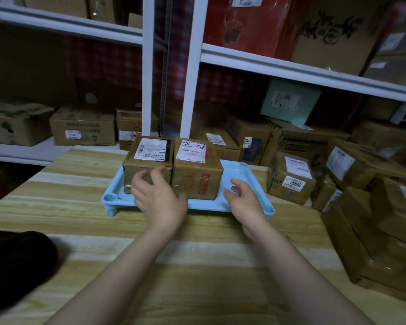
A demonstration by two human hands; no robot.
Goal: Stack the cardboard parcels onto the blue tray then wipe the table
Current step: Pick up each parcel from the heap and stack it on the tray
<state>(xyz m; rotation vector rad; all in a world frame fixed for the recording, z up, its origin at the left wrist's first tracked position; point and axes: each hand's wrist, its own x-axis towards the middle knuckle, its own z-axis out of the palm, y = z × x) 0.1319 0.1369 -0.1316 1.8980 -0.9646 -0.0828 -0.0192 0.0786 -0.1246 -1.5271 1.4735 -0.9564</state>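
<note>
Two cardboard parcels stand side by side on the light blue tray [249, 184] at the far side of the wooden table [197, 266]. The left parcel [148, 156] carries a white shipping label on top. The right parcel [197, 170] has a handwritten label and red tape. My left hand [157, 198] hovers in front of the left parcel, fingers spread, holding nothing. My right hand [244, 200] is open over the tray's near right part, beside the right parcel and apart from it.
A dark cloth [17, 261] lies at the table's left near edge. White shelving [148, 66] stacked with boxes stands behind the table. Several cardboard boxes [361, 184] are piled to the right of the table, close to its edge.
</note>
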